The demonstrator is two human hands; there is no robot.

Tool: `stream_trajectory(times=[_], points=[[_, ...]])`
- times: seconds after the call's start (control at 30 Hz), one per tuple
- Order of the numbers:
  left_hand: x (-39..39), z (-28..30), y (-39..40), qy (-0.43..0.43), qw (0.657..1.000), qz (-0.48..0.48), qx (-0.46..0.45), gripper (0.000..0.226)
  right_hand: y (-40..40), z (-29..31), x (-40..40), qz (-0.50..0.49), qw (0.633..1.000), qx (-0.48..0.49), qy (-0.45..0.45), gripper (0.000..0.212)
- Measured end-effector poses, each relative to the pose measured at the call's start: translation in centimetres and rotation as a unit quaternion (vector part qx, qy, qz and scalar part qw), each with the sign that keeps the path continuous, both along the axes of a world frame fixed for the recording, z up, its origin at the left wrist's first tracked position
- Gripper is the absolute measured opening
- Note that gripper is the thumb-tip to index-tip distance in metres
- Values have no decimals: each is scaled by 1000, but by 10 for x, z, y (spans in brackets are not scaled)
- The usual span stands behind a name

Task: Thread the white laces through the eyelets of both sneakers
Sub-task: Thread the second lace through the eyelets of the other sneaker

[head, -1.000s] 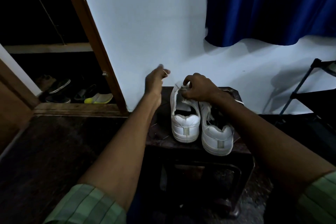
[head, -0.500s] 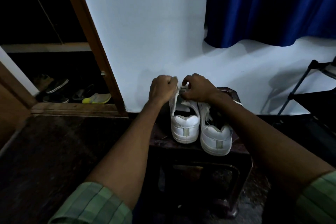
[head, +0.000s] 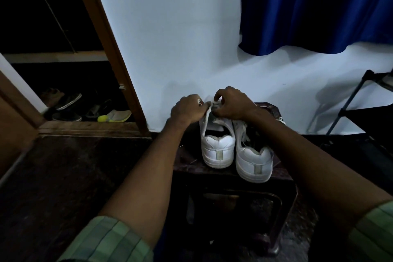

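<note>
A pale wall fills the background, with a blue curtain hanging to the right above the stool and an open doorway with spare shoes to the stool's left. The dark stool serves as the worktop, set against the wall, and carries both white sneakers heels toward the camera. The left sneaker sits on the stool's left half; the right sneaker is touching it on the right, a loose lace showing in its opening.

A second ago the left hand was lifted out to the left of the stool, away from the shoe; now it is back at the front of the left sneaker, beside the right hand. Both sets of fingers are curled tight, pinching the white lace over the eyelets. That probably means one pull-through is finished and the next eyelet is being lined up. The right sneaker looks unfinished.
</note>
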State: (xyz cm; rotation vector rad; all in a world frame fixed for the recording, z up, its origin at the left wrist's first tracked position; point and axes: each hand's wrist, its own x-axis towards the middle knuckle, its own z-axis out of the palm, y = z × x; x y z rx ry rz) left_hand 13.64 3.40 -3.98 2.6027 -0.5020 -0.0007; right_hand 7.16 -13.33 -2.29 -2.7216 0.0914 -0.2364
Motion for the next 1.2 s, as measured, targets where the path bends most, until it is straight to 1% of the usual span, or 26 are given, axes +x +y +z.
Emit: stream_trajectory(times=[0.03,0.07,0.1,0.13,0.2,0.23,0.27,0.3,0.37,0.4,0.43,0.47,0.53,0.67,0.73,0.77,0.8,0.83,0.9,0.93,0.97,1.0,1.07,1.1,1.17,1.2], points=[[-2,4,-2,9,1000,-7,-4,44,0,-1,0,0,1000,-1,0,45],[0,6,-3,29,998,-17,-48,48,0,-1,0,1,1000,-1,0,45],[-2,9,-3,76,986,-17,-145,45,0,-1,0,2,1000,0,0,46],[-3,12,-5,128,950,-2,-285,38,0,-1,0,2,1000,-1,0,46],[-3,21,-5,196,818,60,-538,32,1,0,0,2,1000,-4,1,46],[-2,24,-3,202,766,78,-605,33,1,0,1,3,1000,-5,2,46],[2,25,-2,194,753,88,-622,34,0,0,1,4,1000,-5,3,46],[4,24,-1,175,780,82,-596,35,0,0,1,4,1000,-4,4,47],[5,16,4,118,886,35,-446,40,0,1,1,6,1000,-8,-1,46],[3,9,4,104,920,4,-378,43,1,1,1,6,1000,-8,-5,45],[1,6,3,114,933,-18,-342,45,0,2,0,1,1000,-8,-8,42],[-3,5,1,142,929,-30,-342,43,-1,4,-1,-8,1000,-9,-10,39],[-8,9,-3,177,906,-22,-385,38,-9,10,-3,-28,1000,-7,-12,32],[0,18,-7,86,898,19,-430,37,-26,27,-7,-40,997,68,-7,19],[-1,21,-9,124,875,4,-468,36,-25,29,-10,-29,996,81,24,13],[-3,20,-10,144,873,-4,-467,35,-22,28,-11,-20,997,68,43,13],[-5,21,-10,149,884,-4,-442,35,-19,25,-12,-15,997,50,55,14],[-5,19,-10,129,910,-1,-394,35,-17,24,-12,-15,998,37,57,15],[-1,9,-7,85,960,15,-265,33,-19,25,-12,-26,998,30,47,17],[-1,6,-4,78,978,25,-192,40,-22,28,-12,-32,998,35,43,16],[0,1,-2,65,988,23,-137,49,-26,32,-12,-40,997,44,40,15],[-1,-1,-2,50,994,16,-94,50,-31,37,-13,-52,996,60,38,15],[-1,-1,-3,12,999,14,-33,42,-39,46,-17,-75,988,129,30,20],[0,-1,-5,-3,1000,20,-20,39,-43,49,-21,-85,976,197,26,23],[1,2,-6,-7,999,36,-24,37,-48,52,-26,-100,934,343,29,27],[2,1,-5,4,999,43,-32,38,-48,51,-27,-98,920,378,27,28]])
